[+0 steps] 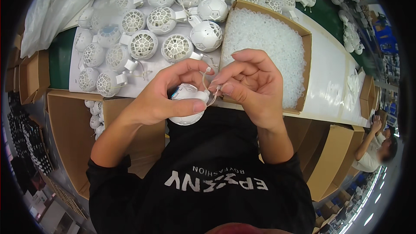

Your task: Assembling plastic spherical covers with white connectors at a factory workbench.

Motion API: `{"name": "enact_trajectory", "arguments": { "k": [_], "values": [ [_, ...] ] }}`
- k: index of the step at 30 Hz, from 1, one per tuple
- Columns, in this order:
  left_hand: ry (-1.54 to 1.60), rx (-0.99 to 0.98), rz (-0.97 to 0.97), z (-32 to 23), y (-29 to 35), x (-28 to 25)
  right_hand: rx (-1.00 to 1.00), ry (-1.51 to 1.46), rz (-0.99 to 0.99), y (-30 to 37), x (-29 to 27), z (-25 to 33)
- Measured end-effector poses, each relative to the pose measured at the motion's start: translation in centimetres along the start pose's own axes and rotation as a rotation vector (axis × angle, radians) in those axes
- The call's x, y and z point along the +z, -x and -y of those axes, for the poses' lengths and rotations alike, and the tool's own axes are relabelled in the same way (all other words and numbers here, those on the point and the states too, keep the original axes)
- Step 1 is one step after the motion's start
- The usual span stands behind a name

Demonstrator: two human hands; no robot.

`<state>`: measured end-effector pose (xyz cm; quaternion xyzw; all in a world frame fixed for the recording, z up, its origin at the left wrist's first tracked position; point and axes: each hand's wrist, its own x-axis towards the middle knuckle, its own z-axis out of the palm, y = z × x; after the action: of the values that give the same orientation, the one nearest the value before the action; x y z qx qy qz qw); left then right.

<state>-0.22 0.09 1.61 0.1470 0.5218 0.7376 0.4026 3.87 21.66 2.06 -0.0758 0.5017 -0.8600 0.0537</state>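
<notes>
Both hands (pixel 173 95) (pixel 251 86) mostly hide a white ball (pixel 187 117), loop (pixel 210 99) faint

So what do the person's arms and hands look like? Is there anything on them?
Both hands are bare: no gloves, rings or watch show on the left hand or the right hand. The forearms are uncovered too. Black sleeves are pushed up near the elbows, part of a black top with pale lettering on the chest.

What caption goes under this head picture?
Left hand holds a white ball; right hand pinches a clear loop on it.
</notes>
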Motion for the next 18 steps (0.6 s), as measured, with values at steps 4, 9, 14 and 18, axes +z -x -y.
{"name": "enact_trajectory", "arguments": {
  "k": [4,9,14,18],
  "values": [
    [-0.052,0.025,-0.039,0.0,-0.2,0.1,-0.115,0.109,0.028,0.5,-0.3,0.0],
    [0.014,0.051,-0.199,0.2,-0.1,1.1,-0.407,0.604,0.102,0.8,0.0,1.0],
    [-0.11,0.166,-0.295,1.7,0.2,1.5,-0.657,0.857,-0.026,0.4,2.1,0.3],
    [0.045,0.217,-0.305,1.8,-0.1,1.9,-0.817,0.959,-0.027,-0.8,2.4,-0.8]
  ]
}}
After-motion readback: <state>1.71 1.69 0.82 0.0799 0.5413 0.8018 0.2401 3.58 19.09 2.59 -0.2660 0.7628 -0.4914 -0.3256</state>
